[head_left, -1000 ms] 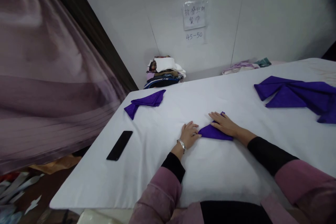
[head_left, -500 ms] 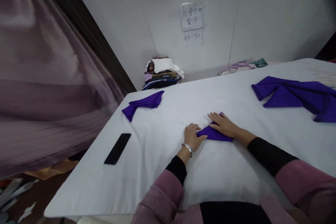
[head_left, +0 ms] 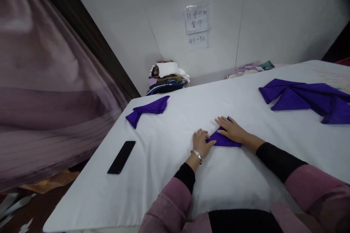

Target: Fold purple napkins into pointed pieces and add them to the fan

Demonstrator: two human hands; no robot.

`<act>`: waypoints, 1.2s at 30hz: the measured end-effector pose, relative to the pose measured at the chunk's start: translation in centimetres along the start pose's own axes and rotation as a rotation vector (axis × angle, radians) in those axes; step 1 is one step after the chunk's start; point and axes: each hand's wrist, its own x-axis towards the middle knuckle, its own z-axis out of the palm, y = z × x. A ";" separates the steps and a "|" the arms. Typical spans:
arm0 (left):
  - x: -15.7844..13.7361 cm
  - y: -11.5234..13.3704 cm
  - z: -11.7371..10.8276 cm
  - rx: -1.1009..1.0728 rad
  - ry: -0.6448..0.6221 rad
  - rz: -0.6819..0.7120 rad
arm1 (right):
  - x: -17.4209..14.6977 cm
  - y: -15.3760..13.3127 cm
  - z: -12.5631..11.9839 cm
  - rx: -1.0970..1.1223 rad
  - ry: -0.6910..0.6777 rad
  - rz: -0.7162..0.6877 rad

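Observation:
A purple cloth napkin (head_left: pixel 225 141), folded into a small triangle, lies on the white-covered table (head_left: pixel 175 189) in front of me. My left hand (head_left: pixel 201 143), with a silver bracelet at the wrist, is at its left corner. The thumb rests on the fabric and the curled fingers close around the tip. My right hand (head_left: pixel 232 130) lies flat over the napkin's upper right part, fingers stretched out to the left. It hides much of that side; a small point of purple shows above the fingers.
A twisted purple cloth (head_left: pixel 153 107) lies at the far left, with a black phone (head_left: pixel 121 157) nearer me. More crumpled purple cloth (head_left: pixel 303 96) lies at right. Folded clothes (head_left: pixel 168 76) are stacked by the wall beyond the table. A pink curtain (head_left: pixel 54 98) hangs at left.
My view has shifted slightly, so the scene sits a little differently. Both hands stay on the napkin in nearly the same pose; the left fingertips are a little closer over its corner.

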 end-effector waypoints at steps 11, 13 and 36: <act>-0.4 0.0 0.2 0.062 -0.051 0.059 | -0.1 0.1 0.4 -0.007 -0.002 -0.008; -0.4 0.1 0.1 0.063 -0.079 0.066 | -0.1 0.1 0.5 -0.004 0.001 0.000; -1.9 -0.7 -0.5 -0.005 0.082 0.011 | -0.2 0.4 1.1 0.021 0.002 0.012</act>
